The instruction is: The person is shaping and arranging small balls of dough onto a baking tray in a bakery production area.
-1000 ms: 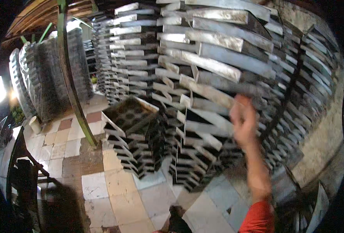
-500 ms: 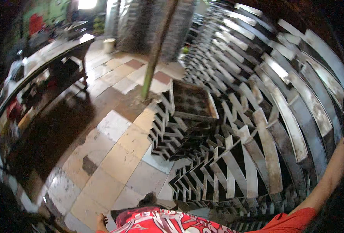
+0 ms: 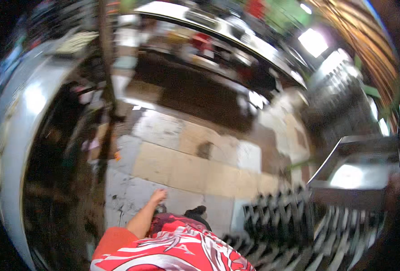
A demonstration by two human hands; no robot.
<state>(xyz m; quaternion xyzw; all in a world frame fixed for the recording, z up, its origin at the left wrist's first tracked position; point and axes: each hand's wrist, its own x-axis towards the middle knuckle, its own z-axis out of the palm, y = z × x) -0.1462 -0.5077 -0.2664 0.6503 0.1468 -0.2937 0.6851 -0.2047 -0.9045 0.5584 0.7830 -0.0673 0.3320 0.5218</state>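
My left hand (image 3: pixel 159 195) hangs low over the tiled floor, in front of my red patterned shirt. Its fingers look loosely curled, though the picture is smeared, and nothing shows in them. At the right rim a brownish blur could be part of my right hand, but its fingers cannot be made out. Beside that blur lies a shallow metal tray (image 3: pixel 320 180) with a bright reflection in it. Below the tray, dark metal trays (image 3: pixel 277 214) are stacked crosswise, their ends jutting out.
A long metal-topped table (image 3: pixel 14 135) runs along the left, with a post (image 3: pixel 106 58) by it. A cluttered workbench (image 3: pixel 263 45) stands across the far side. Worn tiles (image 3: pixel 191 167) cover the floor between. Bamboo-like poles (image 3: pixel 358 40) show at upper right.
My view has swung left: the tray stacks have slid to the right, and the left table has come in. My left forearm now shows more fully; my right arm has left clear view.
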